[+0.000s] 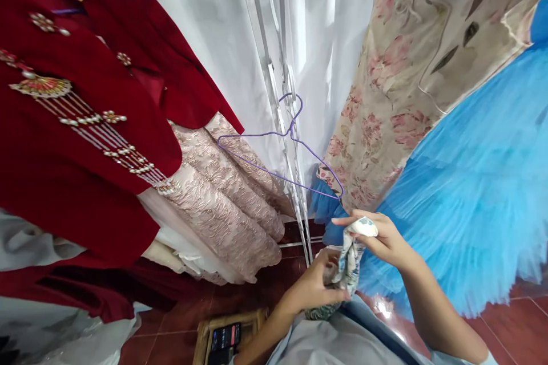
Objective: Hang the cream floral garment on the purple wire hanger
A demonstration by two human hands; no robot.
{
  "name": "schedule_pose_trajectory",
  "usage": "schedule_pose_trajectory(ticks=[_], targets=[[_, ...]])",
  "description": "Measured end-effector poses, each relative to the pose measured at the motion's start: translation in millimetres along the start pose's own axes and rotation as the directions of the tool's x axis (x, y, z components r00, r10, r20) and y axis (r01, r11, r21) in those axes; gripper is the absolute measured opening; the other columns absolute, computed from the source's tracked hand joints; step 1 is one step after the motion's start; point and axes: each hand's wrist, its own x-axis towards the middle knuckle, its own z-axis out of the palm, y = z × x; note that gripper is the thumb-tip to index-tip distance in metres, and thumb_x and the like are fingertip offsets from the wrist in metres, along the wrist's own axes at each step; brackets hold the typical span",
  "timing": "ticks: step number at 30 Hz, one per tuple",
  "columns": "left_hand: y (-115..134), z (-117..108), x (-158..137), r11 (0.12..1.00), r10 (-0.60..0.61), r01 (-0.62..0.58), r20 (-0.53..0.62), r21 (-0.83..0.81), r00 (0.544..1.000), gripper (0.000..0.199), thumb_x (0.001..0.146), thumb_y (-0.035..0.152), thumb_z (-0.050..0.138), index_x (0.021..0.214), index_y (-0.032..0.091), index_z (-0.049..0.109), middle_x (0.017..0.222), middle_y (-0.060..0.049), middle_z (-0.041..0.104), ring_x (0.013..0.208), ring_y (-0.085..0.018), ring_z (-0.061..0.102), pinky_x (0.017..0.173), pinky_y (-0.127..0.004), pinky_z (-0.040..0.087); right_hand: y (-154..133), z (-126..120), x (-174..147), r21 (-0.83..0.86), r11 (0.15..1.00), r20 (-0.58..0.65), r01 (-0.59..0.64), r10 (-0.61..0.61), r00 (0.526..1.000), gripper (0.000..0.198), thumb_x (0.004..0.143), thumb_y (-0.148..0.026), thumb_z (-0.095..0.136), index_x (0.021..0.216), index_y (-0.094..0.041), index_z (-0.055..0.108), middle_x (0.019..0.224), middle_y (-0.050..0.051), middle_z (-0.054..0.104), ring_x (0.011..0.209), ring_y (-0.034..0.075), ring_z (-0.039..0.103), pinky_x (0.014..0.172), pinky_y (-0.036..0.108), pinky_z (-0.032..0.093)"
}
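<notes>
Cloth: small white fabric with green-blue print (351, 265), bunched and folded, held between both hands in front of the wearer's body.
Left hand (314, 285): fingers curled round the cloth's lower part, thumb along it.
Right hand (383, 238): gripping the cloth's upper end between thumb and fingers.
Hanger: thin purple wire hanger (291, 132), bare, hook at the white metal rack bars (280, 102); its right lower corner just above the right hand, apart.
Left of rack: dark red jacket with beaded ornaments (141, 45), over pale pink textured skirt (226, 211).
Right of rack: beige floral garment (377, 102), beside bright blue tulle skirt (462, 205).
Floor: red tiles (171, 319); light wooden frame (201, 342) near the left forearm, dark objects within, details unclear.
</notes>
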Motion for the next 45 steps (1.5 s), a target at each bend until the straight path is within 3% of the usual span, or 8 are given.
schedule_pose_trajectory(ticks=[5,15,21,25,28,31,37,45], targets=[[-12,13,26,0.989,-0.036,0.071,-0.249,0.132,0.968,0.033,0.093,0.018,0.053,0.121,0.017,0.070,0.115,-0.010,0.074,0.111,-0.026,0.066,0.104,-0.040,0.049,16,-14,9,0.076,0.991,-0.036,-0.110,0.113,0.993,0.040,0.101,-0.047,0.053,0.113,-0.019,0.079,0.098,0.009,0.080,0.060,0.016,0.065,0.062,0.026,0.054],[6,-74,11,0.844,0.093,0.210,-0.520,0.494,0.849,0.026,0.079,0.012,0.061,0.100,0.020,0.073,0.099,-0.004,0.077,0.092,-0.020,0.070,0.087,-0.028,0.053,79,-49,23,0.461,0.826,-0.027,-0.324,0.379,0.925,0.059,0.086,-0.071,0.062,0.086,-0.015,0.080,0.079,0.012,0.078,0.067,0.026,0.073,0.060,0.031,0.059],[47,-91,-6,0.834,0.272,0.152,-0.635,0.530,0.723,0.020,0.084,0.036,0.068,0.078,0.018,0.067,0.070,-0.001,0.066,0.066,-0.016,0.059,0.067,-0.025,0.047,89,-42,87,0.492,0.849,-0.150,-0.192,0.299,0.942,0.060,0.085,-0.075,0.059,0.086,-0.018,0.077,0.082,0.009,0.076,0.074,0.024,0.071,0.068,0.032,0.058],[65,-108,-19,0.951,0.207,0.038,-0.719,0.308,0.663,0.032,0.079,0.044,0.075,0.076,0.017,0.059,0.067,0.002,0.054,0.062,-0.012,0.050,0.059,-0.022,0.039,82,-25,142,0.456,0.874,-0.085,-0.167,0.230,0.969,0.065,0.086,-0.077,0.055,0.096,-0.017,0.077,0.081,0.006,0.074,0.078,0.024,0.070,0.071,0.030,0.057],[68,-126,-31,0.994,0.108,-0.055,-0.716,0.096,0.690,0.045,0.073,0.053,0.078,0.076,0.018,0.050,0.064,0.004,0.049,0.057,-0.010,0.044,0.053,-0.020,0.035,77,-9,164,0.531,0.814,0.070,-0.237,0.236,0.969,0.067,0.086,-0.077,0.055,0.107,-0.017,0.075,0.081,0.005,0.074,0.078,0.023,0.070,0.069,0.030,0.056],[73,-153,-41,0.979,0.064,0.064,-0.586,0.195,0.808,0.041,0.074,0.051,0.077,0.082,0.018,0.053,0.068,0.002,0.054,0.061,-0.013,0.049,0.058,-0.022,0.039,74,-4,167,0.588,0.738,0.129,-0.331,0.318,0.939,0.064,0.081,-0.076,0.063,0.098,-0.016,0.076,0.074,0.004,0.073,0.069,0.023,0.069,0.064,0.029,0.055],[92,-234,-23,0.450,0.140,0.370,-0.474,0.813,0.870,0.006,0.081,0.022,0.062,0.085,0.021,0.065,0.103,-0.006,0.069,0.115,-0.031,0.053,0.109,-0.051,0.032,68,-23,155,0.580,0.700,0.145,-0.417,0.414,0.898,0.047,0.073,-0.063,0.080,0.074,-0.016,0.073,0.066,0.004,0.072,0.059,0.020,0.065,0.056,0.026,0.051],[162,-309,57,0.152,0.510,0.486,-0.489,0.861,0.707,0.022,0.083,0.010,0.052,0.101,0.021,0.058,0.119,-0.010,0.065,0.121,-0.034,0.049,0.101,-0.051,0.042,56,-20,157,0.555,0.682,0.156,-0.475,0.476,0.865,0.050,0.068,-0.063,0.083,0.074,-0.015,0.072,0.064,0.002,0.070,0.056,0.018,0.061,0.053,0.025,0.047]])
